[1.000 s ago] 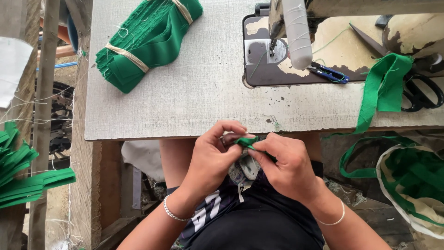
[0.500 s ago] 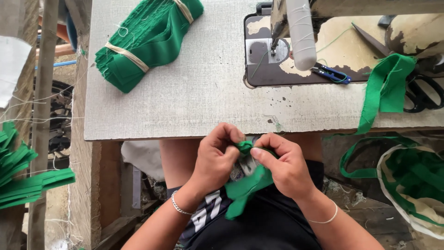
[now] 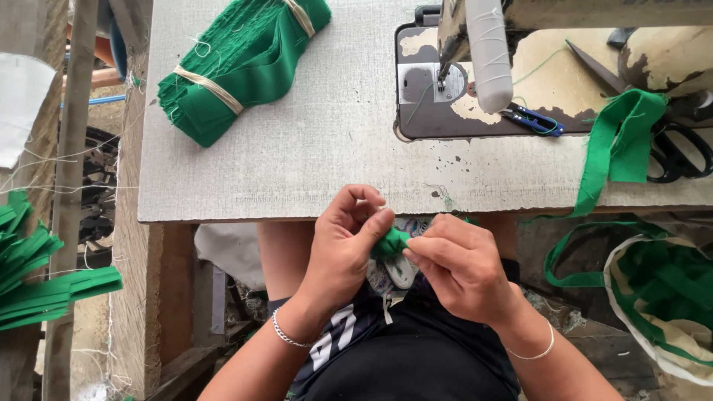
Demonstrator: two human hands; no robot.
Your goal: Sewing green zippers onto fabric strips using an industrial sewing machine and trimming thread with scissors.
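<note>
Pinching a small bunched piece of green fabric (image 3: pixel 389 242) between them, the left hand (image 3: pixel 343 249) and the right hand (image 3: pixel 462 269) meet at lower centre of the frame, just below the near edge of the grey cloth-covered sewing table (image 3: pixel 312 156). Fingers of both hands are curled closed on the cloth, thumbs pressing it from either side, so most of it is hidden. At upper left on the table lies a thick bundle of folded green fabric tied with pale bands (image 3: pixel 241 63). At upper right stands a worn cream sewing machine (image 3: pixel 483 52) on its dark plate, with small blue-handled thread snips (image 3: pixel 535 120) beside it. A long green fabric strip (image 3: pixel 616 145) hangs over the table's right edge, near black-handled scissors (image 3: pixel 679 152). Loose green strips (image 3: pixel 44 286) sit at the left edge.
</note>
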